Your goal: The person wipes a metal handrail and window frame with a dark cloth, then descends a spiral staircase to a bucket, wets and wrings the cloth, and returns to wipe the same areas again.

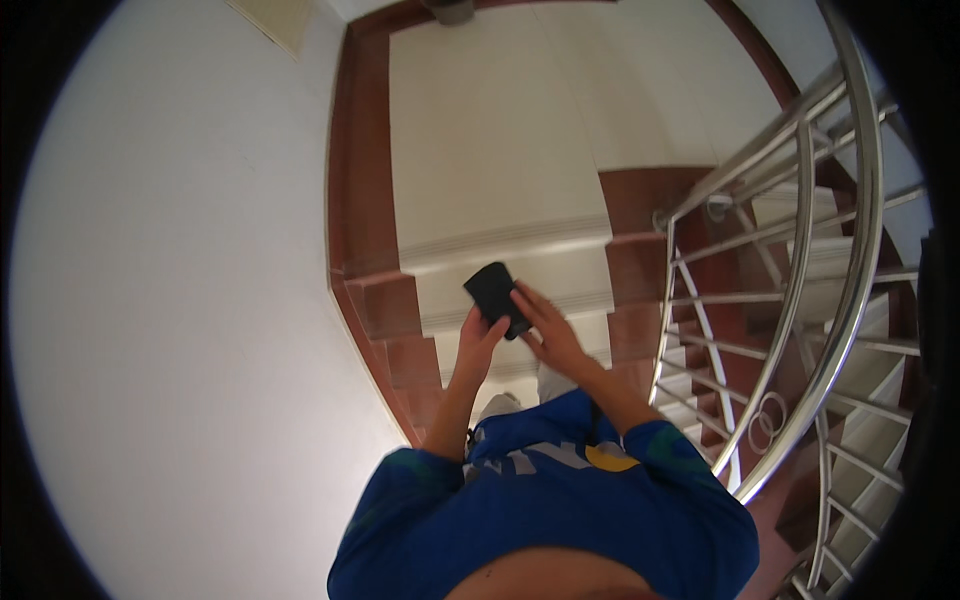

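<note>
A flat black rectangular object [491, 290], perhaps a phone, is held out in front of my waist. My left hand [480, 336] grips its lower left side, with the thumb across its near end. On the other side, my right hand [551, 326] has its fingers along the right edge and over part of the surface. The upper face is dark and shows no detail. Below the hands, stair treads [517, 289] run down to a pale landing.
A white wall [187, 300] rises on the left. Along the right runs a curved stainless steel railing [806, 225], with another stair flight [862, 420] beyond it. The pale landing [495, 135] lies ahead, bordered in red-brown. A grey container [450, 10] stands at its far edge.
</note>
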The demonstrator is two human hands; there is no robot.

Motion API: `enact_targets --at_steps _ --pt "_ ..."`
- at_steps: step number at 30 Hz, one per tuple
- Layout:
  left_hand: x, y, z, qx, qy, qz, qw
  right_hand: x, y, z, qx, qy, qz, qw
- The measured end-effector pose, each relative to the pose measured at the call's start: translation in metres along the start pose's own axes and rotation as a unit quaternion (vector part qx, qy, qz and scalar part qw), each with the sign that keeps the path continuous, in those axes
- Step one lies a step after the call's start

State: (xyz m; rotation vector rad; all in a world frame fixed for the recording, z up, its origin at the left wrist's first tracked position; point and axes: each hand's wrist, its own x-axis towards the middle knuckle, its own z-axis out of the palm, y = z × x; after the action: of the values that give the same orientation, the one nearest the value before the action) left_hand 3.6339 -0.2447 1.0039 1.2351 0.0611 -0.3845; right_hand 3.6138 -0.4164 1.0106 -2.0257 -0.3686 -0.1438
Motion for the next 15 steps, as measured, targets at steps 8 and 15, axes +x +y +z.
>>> enact_targets --at_steps 8,15 --pt "0.042 0.118 -0.018 -0.039 0.106 0.12 0.986 0.163 -0.068 -0.004 0.316 -0.096 0.066 0.942" --pt "0.151 0.15 -0.019 -0.037 0.147 0.137 0.979 0.268 -0.031 -0.008 0.055 -0.102 -0.007 0.993"
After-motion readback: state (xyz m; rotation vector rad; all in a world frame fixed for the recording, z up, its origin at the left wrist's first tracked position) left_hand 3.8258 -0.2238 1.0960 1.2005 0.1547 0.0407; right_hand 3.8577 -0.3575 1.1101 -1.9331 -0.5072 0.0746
